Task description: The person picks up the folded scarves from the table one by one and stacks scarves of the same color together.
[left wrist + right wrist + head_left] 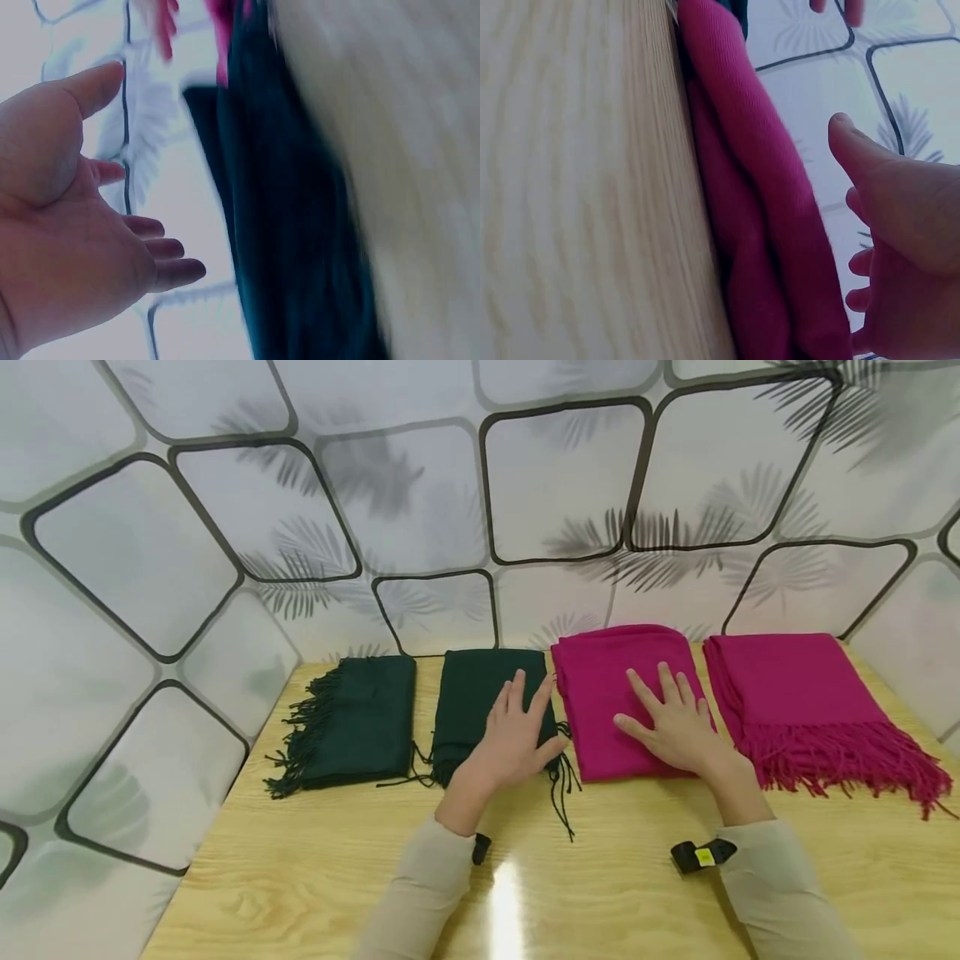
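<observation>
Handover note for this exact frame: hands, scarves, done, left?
Left hand: open, fingers straight, over the inner green scarf; wrist view shows a gap, contact unclear.
Right hand: open, over the inner pink scarf, likewise apart in its wrist view.
Outer green scarf and outer pink scarf lie untouched in the same row on the table.
Done: all four folded.
Left: probably only smoothing the inner two.

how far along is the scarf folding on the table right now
All four scarves look folded and lie in a row on the table. The left hand is over the second dark green scarf, the right hand over the inner magenta scarf, both open. Little seems left, perhaps smoothing.
</observation>
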The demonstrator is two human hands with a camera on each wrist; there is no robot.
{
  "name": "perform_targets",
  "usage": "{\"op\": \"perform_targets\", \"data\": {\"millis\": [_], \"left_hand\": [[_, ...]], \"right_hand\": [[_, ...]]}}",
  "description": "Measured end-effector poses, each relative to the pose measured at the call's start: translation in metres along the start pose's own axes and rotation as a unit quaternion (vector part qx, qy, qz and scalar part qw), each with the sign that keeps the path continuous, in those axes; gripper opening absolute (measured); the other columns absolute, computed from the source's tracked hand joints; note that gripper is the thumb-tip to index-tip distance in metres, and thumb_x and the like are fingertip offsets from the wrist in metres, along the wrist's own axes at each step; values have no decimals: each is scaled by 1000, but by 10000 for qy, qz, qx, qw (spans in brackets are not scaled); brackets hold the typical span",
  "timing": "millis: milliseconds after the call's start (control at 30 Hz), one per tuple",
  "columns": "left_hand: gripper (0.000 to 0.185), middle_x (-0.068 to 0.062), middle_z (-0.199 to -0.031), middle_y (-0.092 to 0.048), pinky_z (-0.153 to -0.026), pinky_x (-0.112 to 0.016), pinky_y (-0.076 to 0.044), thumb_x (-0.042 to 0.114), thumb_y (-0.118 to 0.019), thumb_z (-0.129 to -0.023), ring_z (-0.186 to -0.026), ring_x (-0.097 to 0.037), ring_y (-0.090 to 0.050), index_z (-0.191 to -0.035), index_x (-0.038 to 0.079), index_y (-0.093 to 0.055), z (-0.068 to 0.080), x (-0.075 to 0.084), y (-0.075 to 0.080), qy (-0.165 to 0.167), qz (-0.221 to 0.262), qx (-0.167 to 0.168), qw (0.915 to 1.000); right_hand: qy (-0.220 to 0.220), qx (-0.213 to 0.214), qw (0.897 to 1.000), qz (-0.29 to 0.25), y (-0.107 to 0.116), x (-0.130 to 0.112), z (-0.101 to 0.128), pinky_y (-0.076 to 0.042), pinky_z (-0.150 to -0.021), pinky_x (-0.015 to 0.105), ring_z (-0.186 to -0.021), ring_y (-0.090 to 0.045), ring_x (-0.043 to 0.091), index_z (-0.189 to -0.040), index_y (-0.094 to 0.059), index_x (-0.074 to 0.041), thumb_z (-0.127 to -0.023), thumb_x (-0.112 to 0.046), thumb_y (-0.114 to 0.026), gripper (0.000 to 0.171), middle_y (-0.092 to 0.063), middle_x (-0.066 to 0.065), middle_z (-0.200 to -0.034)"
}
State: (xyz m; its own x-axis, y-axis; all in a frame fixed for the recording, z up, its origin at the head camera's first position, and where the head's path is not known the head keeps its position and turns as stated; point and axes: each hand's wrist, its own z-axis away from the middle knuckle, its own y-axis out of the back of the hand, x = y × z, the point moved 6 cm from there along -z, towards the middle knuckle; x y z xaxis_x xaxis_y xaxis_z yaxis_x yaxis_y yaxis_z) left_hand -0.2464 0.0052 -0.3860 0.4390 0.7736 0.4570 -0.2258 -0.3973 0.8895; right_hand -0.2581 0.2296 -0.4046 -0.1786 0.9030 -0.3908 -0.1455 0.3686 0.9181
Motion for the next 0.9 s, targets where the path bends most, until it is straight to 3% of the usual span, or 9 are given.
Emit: {"op": "perform_targets", "data": {"millis": [200,333,433,567,700,833,900], "left_hand": [[86,-12,-166,11,-114,-60,-27,36,-58,-100,-151,-38,-2,-161,25,1,-30,34,-25,-100,1120,-253,9933],[85,-15,-166,6,-111,-57,-34,30,-58,-99,-151,-38,-5,-161,22,-1,-56,33,-33,245,1988,-132,9796],[82,-16,-165,-2,-110,-53,-38,26,-58,-98,-150,-35,-13,-161,18,-5,-72,24,-39,802,2809,22,9564],[81,-16,-162,-13,-107,-50,-41,22,-61,-97,-143,-33,-27,-160,16,-12,-82,11,-44,1446,3619,260,9206],[80,-15,-158,-24,-105,-50,-43,20,-64,-94,-138,-32,-34,-159,15,-18,-89,10,-47,1609,3850,354,9081],[80,-13,-152,-35,-106,-48,-42,18,-68,-92,-132,-30,-41,-158,15,-23,-96,20,-54,1631,4615,120,8719],[80,-12,-149,-37,-106,-46,-43,16,-70,-91,-129,-29,-44,-157,15,-25,-98,25,-58,1657,4827,20,8600]], "right_hand": [[-27,215,9997,-72,7,18,-6,-9,-106,77,-142,0,62,-161,-9,-11,-101,-57,-45,84,4,37,-158],[-40,331,9987,-387,6,29,-10,-12,-106,77,-140,-4,65,-159,-14,-6,-101,-48,-52,81,-1,41,-156],[-49,333,9969,-718,4,38,-13,-13,-106,77,-140,-4,64,-158,-15,-3,-100,-41,-56,81,-2,44,-154],[-34,249,9936,-1099,0,46,-16,-16,-105,77,-139,-6,65,-158,-14,-1,-100,-37,-58,81,-3,46,-152],[-188,279,9928,-1154,2,54,-17,-21,-99,80,-132,-13,72,-158,-15,-1,-99,-37,-59,81,-6,47,-150],[-512,358,9914,-1146,6,63,-16,-27,-95,79,-127,-21,73,-157,-17,0,-97,-39,-62,85,-12,48,-148],[-619,345,9885,-1337,7,66,-15,-30,-96,76,-128,-24,69,-157,-17,1,-95,-39,-64,88,-16,48,-147]]}}
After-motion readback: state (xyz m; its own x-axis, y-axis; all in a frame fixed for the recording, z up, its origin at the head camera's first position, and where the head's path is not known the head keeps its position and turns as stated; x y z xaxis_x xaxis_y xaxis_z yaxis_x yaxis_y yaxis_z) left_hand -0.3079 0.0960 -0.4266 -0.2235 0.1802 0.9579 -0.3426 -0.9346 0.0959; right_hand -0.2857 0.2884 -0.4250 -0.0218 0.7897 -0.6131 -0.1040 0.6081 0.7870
